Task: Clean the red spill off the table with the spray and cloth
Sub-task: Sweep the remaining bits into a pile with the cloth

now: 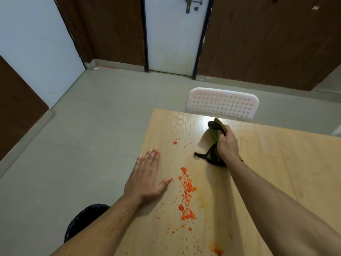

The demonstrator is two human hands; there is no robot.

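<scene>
Gripping a bunched-up green and dark cloth, the right hand has its fingers curled tight round the wad, with a tail of it trailing on the counter. From that hand the red spill lies toward 7 o'clock, nearby but not touching the cloth. It's a long band of orange-red bits running roughly 12 to 6, with stray dots up near 11 and a smear at the near edge. So I'd guess the wipe has to pull back along that line. The left hand lies flat and spread, holding nothing, just at 9 o'clock of the spill, so it's actually nearer. No spray bottle anywhere I can see. Counter is pale glossy wood grain. Beyond it: a white perforated chair at 12, grey tiled floor, a white door, and a black-lined bin at 8.
</scene>
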